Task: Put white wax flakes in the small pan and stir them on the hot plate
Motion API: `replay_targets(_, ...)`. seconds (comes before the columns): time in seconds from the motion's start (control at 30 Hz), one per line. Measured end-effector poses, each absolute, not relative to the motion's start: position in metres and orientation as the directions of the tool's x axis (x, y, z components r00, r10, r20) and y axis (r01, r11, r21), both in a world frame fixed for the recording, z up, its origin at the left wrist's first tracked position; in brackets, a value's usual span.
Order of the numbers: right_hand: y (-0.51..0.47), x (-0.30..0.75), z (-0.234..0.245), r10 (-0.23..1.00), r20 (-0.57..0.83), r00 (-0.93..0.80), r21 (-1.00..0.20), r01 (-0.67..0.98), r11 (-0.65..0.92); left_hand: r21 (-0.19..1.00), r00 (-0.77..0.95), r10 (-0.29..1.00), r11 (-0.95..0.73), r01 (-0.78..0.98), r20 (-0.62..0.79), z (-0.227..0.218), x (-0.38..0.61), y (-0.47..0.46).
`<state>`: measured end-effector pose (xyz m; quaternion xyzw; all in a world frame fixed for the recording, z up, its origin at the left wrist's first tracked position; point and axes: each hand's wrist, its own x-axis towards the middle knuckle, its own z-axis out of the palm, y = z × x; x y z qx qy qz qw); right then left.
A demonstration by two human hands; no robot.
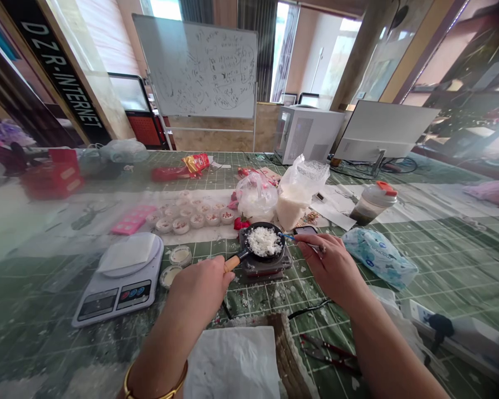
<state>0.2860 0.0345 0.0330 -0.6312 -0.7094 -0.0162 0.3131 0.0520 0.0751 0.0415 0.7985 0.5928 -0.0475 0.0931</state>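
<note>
My left hand (204, 284) is wrapped round the wooden handle of a small black frying pan (246, 254). White crumbly flakes (264, 241) lie in the pan, which sits on a small dark hot plate (266, 271). My right hand (330, 263), to the right of the pan, grips a thin blue stirring stick (288, 236). The stick's tip reaches the pan's right rim; most of its shaft is hidden by my fingers. Two small cups of whitish content, one a round cup (180, 255), stand left of the pan.
A kitchen scale (122, 277) is at left, with several filled cups (197, 220) and a pink mould (133, 220) behind. Bags of white flakes (293, 202) stand behind the pan. On the right are a shaker bottle (374, 202), wipes pack (380, 257), scissors (328, 352) and power strip (453, 332).
</note>
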Motion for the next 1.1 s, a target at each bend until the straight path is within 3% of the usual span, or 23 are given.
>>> replay_targets(0.3, 0.03, 0.275, 0.035, 0.911, 0.397, -0.112, -0.434, 0.852, 0.294, 0.09, 0.296, 0.939, -0.284, 0.954, -0.177, 0.041, 0.051, 0.075)
replay_targets(0.5, 0.029, 0.273, 0.036, 0.881, 0.47, -0.057, -0.478, 0.822, 0.308, 0.085, 0.314, 0.934, -0.303, 0.949, -0.168, 0.04, 0.051, 0.076)
replay_targets(0.67, 0.029, 0.271, 0.038, 0.91, 0.389, -0.14, -0.49, 0.806, 0.333, 0.092, 0.315, 0.934, -0.303, 0.949, -0.168, 0.04, 0.051, 0.076)
replay_targets(0.83, 0.034, 0.272, 0.033, 0.905, 0.426, -0.022, -0.508, 0.822, 0.259, 0.102, 0.319, 0.933, -0.305, 0.947, -0.169, 0.043, 0.051, 0.075)
replay_targets(0.97, 0.036, 0.269, 0.029, 0.915, 0.387, -0.11, -0.518, 0.795, 0.315, 0.103, 0.309, 0.934, -0.295, 0.95, -0.178, 0.043, 0.052, 0.075)
replay_targets(1.1, 0.04, 0.263, 0.024, 0.887, 0.457, -0.062, -0.491, 0.814, 0.31, 0.112, 0.313, 0.935, -0.298, 0.948, -0.164, 0.041, 0.051, 0.075)
